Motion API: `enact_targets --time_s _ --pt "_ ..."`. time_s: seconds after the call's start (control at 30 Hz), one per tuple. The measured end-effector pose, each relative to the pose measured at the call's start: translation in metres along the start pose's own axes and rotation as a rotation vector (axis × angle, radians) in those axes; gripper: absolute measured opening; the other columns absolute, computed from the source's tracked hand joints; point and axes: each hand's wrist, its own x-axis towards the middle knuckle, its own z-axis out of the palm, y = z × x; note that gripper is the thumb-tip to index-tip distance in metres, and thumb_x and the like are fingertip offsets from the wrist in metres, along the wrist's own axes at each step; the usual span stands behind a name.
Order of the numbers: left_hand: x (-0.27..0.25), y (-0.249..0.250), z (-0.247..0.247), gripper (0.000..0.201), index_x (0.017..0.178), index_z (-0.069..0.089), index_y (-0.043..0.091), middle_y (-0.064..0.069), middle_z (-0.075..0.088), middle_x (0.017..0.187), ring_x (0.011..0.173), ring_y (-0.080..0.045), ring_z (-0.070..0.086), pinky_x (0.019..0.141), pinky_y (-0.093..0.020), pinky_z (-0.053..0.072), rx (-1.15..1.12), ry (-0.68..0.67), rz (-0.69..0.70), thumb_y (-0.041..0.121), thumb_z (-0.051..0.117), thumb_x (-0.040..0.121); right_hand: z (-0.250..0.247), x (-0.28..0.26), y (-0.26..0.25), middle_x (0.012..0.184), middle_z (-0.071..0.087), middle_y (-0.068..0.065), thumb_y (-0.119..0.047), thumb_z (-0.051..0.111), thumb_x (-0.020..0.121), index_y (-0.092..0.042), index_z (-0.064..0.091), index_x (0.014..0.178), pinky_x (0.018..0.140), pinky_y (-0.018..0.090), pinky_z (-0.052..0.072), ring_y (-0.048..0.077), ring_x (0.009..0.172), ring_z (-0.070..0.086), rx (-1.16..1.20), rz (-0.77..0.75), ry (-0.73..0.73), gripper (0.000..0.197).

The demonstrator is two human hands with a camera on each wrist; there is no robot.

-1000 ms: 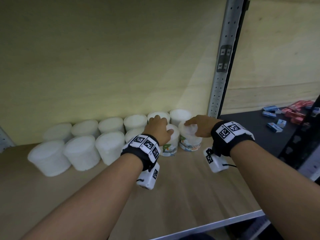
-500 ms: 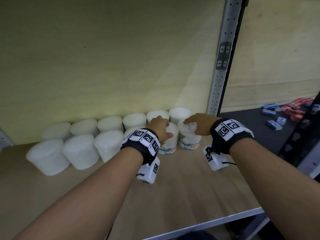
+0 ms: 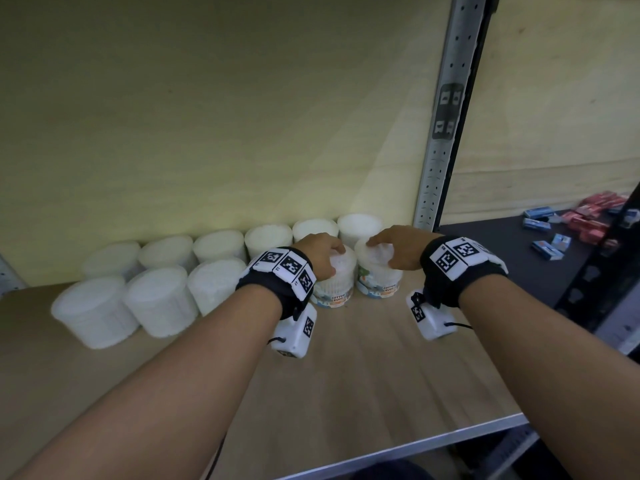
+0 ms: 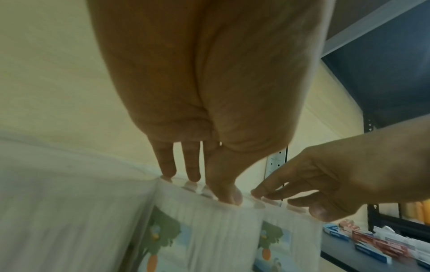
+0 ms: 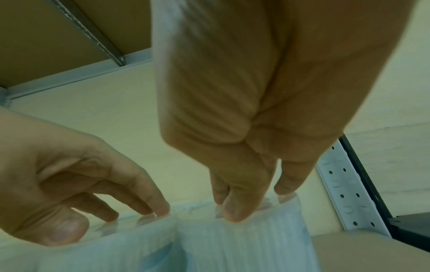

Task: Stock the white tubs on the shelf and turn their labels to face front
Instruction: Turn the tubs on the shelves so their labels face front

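With the left hand and right hand each gripping the lid of one front-row tub from above on the shelf, rotate both tubs upright in place until the printed labels face the near edge squarely.

- White tubs in two rows, plain white on lids and sides; faint vertical ribbing
- Two front tubs with labels in blue, orange and white; green and orange carrot print in the left wrist view
- Pale wood-grain shelf board; yellowish plywood back panel
- Grey perforated upright
- Black wristbands with black-and-white square markers
- Blue and red small boxes on a dark surface
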Motion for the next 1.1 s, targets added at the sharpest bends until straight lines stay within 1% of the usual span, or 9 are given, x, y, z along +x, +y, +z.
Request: enact_targets --time_s 0.23,0.33,0.43,0.5,0.57,0.77,0.9,1.0,1.1 --pt "-0.005 0.004 0.000 0.051 0.139 0.046 0.018 -0.006 0.043 0.146 0.133 -0.023 0.044 0.104 -0.027 0.037 -0.007 0.005 0.000 0.012 0.058 0.090 0.001 -0.003 -0.003 0.154 0.032 0.000 -0.011 0.054 0.088 -0.032 0.036 0.145 0.114 0.039 0.035 0.023 0.140 0.036 -0.026 0.029 -0.012 0.064" --pt "-0.011 0.008 0.001 0.051 0.140 0.046 0.017 -0.006 0.043 0.146 0.133 -0.023 0.043 0.105 -0.027 0.036 0.001 -0.004 0.005 0.014 0.058 0.090 0.001 -0.008 -0.004 0.154 0.033 -0.002 -0.017 0.054 0.087 -0.034 0.034 0.145 0.112 0.042 0.037 0.023 0.139 0.038 -0.080 0.038 -0.032 0.064" --pt "-0.020 0.013 0.002 0.051 0.140 0.046 0.017 -0.006 0.043 0.146 0.133 -0.023 0.043 0.105 -0.027 0.036 0.004 -0.009 0.015 0.014 0.058 0.091 0.004 -0.014 -0.001 0.149 0.042 -0.006 -0.025 0.053 0.082 -0.040 0.038 0.141 0.105 0.042 0.045 0.023 0.130 0.048 -0.125 0.049 -0.037 0.063" --pt "-0.026 0.018 0.003 0.050 0.139 0.046 0.017 -0.005 0.043 0.146 0.133 -0.022 0.044 0.105 -0.027 0.036 0.006 -0.013 0.022 0.014 0.058 0.091 0.006 -0.018 0.001 0.141 0.050 -0.005 -0.027 0.052 0.081 -0.038 0.045 0.135 0.099 0.041 0.050 0.025 0.121 0.056 -0.161 0.045 -0.034 0.056" --pt "-0.033 0.022 0.004 0.050 0.139 0.047 0.017 -0.005 0.043 0.146 0.133 -0.022 0.044 0.106 -0.028 0.037 0.003 -0.019 0.027 0.014 0.059 0.090 0.003 -0.037 -0.005 0.137 0.055 -0.005 -0.025 0.053 0.082 -0.037 0.048 0.134 0.097 0.039 0.051 0.024 0.118 0.058 -0.185 0.032 -0.013 0.053" --pt "-0.054 0.037 0.012 0.052 0.139 0.045 0.018 -0.005 0.041 0.148 0.134 -0.023 0.043 0.109 -0.032 0.038 0.012 -0.047 0.040 0.015 0.059 0.089 0.004 -0.085 -0.007 0.147 0.044 -0.002 -0.015 0.055 0.088 -0.030 0.043 0.142 0.112 0.031 0.036 0.022 0.134 0.043 -0.134 0.024 0.033 0.057" --pt "-0.073 0.048 0.015 0.051 0.139 0.045 0.018 -0.004 0.039 0.149 0.134 -0.023 0.042 0.107 -0.031 0.037 0.035 -0.052 0.074 0.016 0.059 0.090 0.009 -0.109 -0.005 0.151 0.038 0.002 -0.007 0.053 0.091 -0.024 0.037 0.146 0.110 0.030 0.038 0.024 0.135 0.042 -0.002 0.042 -0.013 0.060" --pt "-0.087 0.055 0.018 0.052 0.139 0.045 0.018 -0.003 0.040 0.148 0.133 -0.022 0.043 0.106 -0.031 0.038 0.048 -0.059 0.084 0.018 0.059 0.089 0.013 -0.126 -0.004 0.151 0.038 0.002 -0.004 0.054 0.089 -0.026 0.037 0.146 0.109 0.031 0.040 0.024 0.133 0.044 0.063 0.055 -0.031 0.063" --pt "-0.099 0.060 0.022 0.054 0.138 0.046 0.021 -0.002 0.043 0.147 0.129 -0.023 0.047 0.106 -0.037 0.043 0.083 -0.047 0.099 0.022 0.061 0.086 0.016 -0.141 -0.003 0.151 0.038 0.001 -0.002 0.053 0.088 -0.027 0.037 0.146 0.109 0.032 0.039 0.024 0.133 0.044 0.096 0.066 -0.046 0.065"
